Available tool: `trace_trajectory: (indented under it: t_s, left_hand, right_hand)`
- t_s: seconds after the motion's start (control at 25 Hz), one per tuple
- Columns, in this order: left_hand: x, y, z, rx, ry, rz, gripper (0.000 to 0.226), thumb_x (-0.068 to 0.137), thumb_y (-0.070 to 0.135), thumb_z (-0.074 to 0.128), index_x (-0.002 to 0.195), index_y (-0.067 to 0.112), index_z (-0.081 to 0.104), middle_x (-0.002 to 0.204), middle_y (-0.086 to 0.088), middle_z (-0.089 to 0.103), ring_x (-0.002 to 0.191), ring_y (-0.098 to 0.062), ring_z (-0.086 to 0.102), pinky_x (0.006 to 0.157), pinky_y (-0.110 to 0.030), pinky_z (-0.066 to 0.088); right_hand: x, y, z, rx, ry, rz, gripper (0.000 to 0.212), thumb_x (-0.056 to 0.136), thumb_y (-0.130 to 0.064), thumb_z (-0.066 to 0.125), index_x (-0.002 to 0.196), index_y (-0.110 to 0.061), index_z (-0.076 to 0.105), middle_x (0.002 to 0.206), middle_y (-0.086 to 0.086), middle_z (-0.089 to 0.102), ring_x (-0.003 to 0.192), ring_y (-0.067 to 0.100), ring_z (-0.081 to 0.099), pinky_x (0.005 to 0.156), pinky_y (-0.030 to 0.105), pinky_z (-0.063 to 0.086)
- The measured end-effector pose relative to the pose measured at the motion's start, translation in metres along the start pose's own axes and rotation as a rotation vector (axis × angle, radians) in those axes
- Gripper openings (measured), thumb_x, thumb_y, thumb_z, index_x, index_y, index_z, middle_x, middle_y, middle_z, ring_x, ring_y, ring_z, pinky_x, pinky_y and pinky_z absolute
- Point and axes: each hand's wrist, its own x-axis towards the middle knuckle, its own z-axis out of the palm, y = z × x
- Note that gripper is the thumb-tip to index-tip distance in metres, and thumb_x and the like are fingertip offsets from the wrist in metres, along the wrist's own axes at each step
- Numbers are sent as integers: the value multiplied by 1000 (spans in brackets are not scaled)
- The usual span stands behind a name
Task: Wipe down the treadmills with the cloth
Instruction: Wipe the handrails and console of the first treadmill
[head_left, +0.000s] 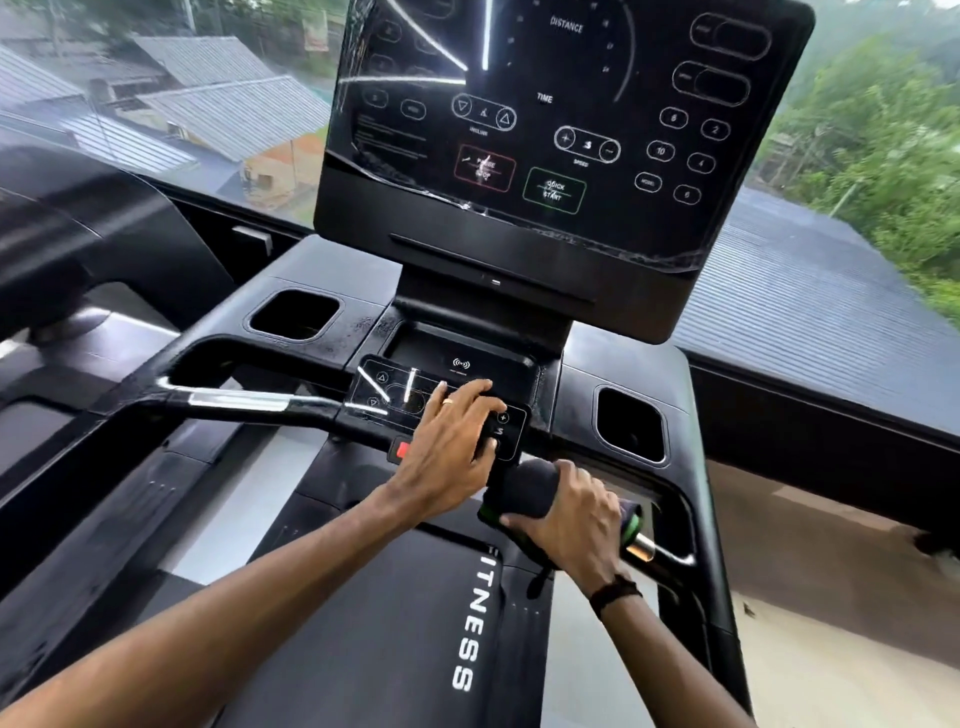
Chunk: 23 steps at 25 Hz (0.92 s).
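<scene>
Outside, beyond a wide window (156, 104) that runs the full breadth of the view, lie grey corrugated roofs (218, 98) on the left and dense green trees (883, 156) on the right, all softened by motion blur. Against that window stands a black treadmill (322, 291), which fills most of the frame. Its large dark console screen (561, 114) rises in the middle, tilted toward the viewer, printed with DISTANCE, TIME, incline and speed controls, a red-outlined pause/stop box and a green-outlined quick-start box; bright streaks of ceiling light reflect across its upper left, and smears show along its lower edge. Below the screen the black deck of the console carries two square cup wells, one on the left (293, 314) and one on the right (629, 423), with a shallow tray marked by a wireless symbol between them. A curved handlebar (234, 402) with a shiny metal sensor strip runs in from the left to a small glossy control panel (395, 395), under which a red stop tab (401, 449) shows. The running belt (405, 597) lies beneath, lettered in white. To the far left is the blurred dark body of a second machine (78, 249).

The left hand (449, 441) lies flat on the small control panel, fingers spread and fairly straight, a ring on one finger. The right hand (566, 514) is curled tightly round the dark cloth (519, 491), which is wrapped over the right handlebar just beside the panel; a green edge of the cloth peeks out at both sides of the fist. A dark band sits on the right wrist.
</scene>
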Motion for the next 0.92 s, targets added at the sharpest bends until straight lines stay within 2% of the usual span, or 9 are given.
trace_trajectory:
  t_s: [0.08, 0.24, 0.32, 0.4, 0.52, 0.6, 0.76, 0.84, 0.92]
  left_hand:
    - [14, 7, 4, 103, -52, 26, 50, 87, 29, 61, 133, 11, 54, 146, -11, 47, 138, -24, 43, 125, -48, 6]
    - [35, 21, 4, 493, -311, 147, 89, 77, 55, 54, 143, -3, 43, 145, -21, 48, 139, -33, 41, 126, -47, 2]
    - [38, 28, 2, 649, -406, 202, 101, 70, 54, 61, 146, -8, 34, 148, -26, 41, 141, -35, 37, 125, -47, 4]
    - [38, 32, 0, 735, -445, 225, 106, 69, 49, 67, 148, -9, 27, 152, -28, 33, 145, -37, 30, 125, -49, 4]
    - [33, 32, 0, 883, -464, 282, 107, 76, 44, 70, 150, -12, 16, 154, -33, 26, 146, -41, 25, 124, -51, 6]
    - [30, 30, 2, 934, -443, 289, 103, 78, 39, 70, 150, -13, 16, 152, -36, 28, 144, -41, 29, 124, -52, 7]
    - [31, 25, 2, 875, -430, 291, 97, 76, 33, 68, 149, -12, 20, 150, -32, 33, 141, -40, 34, 124, -50, 13]
    - [32, 23, 2, 818, -455, 268, 96, 74, 29, 67, 149, -10, 22, 148, -29, 35, 140, -39, 36, 124, -48, 14]
    - [32, 22, 3, 787, -447, 251, 92, 71, 24, 65, 147, -9, 26, 142, -25, 41, 134, -38, 41, 123, -47, 17]
  right_hand:
    - [22, -5, -14, 69, -181, -81, 75, 50, -84, 65, 96, -26, 55, 95, -3, 69, 90, 25, 66, 74, 37, 49]
    - [61, 4, -27, 380, -677, -162, 53, 48, -58, 86, 86, -28, 64, 84, -5, 73, 81, 19, 68, 79, 38, 55]
    - [60, 5, -26, 346, -648, -130, 55, 48, -61, 84, 88, -28, 66, 84, -5, 73, 81, 21, 67, 78, 38, 55]
    - [41, 0, -15, 135, -335, -108, 56, 55, -67, 74, 92, -27, 61, 86, -4, 70, 81, 25, 66, 73, 36, 52]
    - [11, -7, 8, -11, 139, -184, 40, 67, -50, 72, 87, -20, 55, 76, 0, 67, 70, 28, 68, 61, 36, 48]
    - [18, -5, 0, -3, 34, -190, 41, 69, -52, 69, 90, -21, 55, 81, 0, 68, 75, 29, 68, 64, 36, 48]
    - [52, 6, -24, 258, -574, -166, 57, 49, -64, 78, 93, -30, 64, 90, -8, 71, 89, 21, 67, 77, 33, 52]
    - [55, 5, -29, 318, -624, -137, 53, 46, -61, 81, 88, -33, 65, 88, -10, 72, 86, 17, 67, 80, 34, 54]
    - [43, 3, -25, 232, -455, -116, 54, 51, -66, 74, 92, -33, 61, 91, -7, 70, 87, 21, 65, 77, 33, 51]
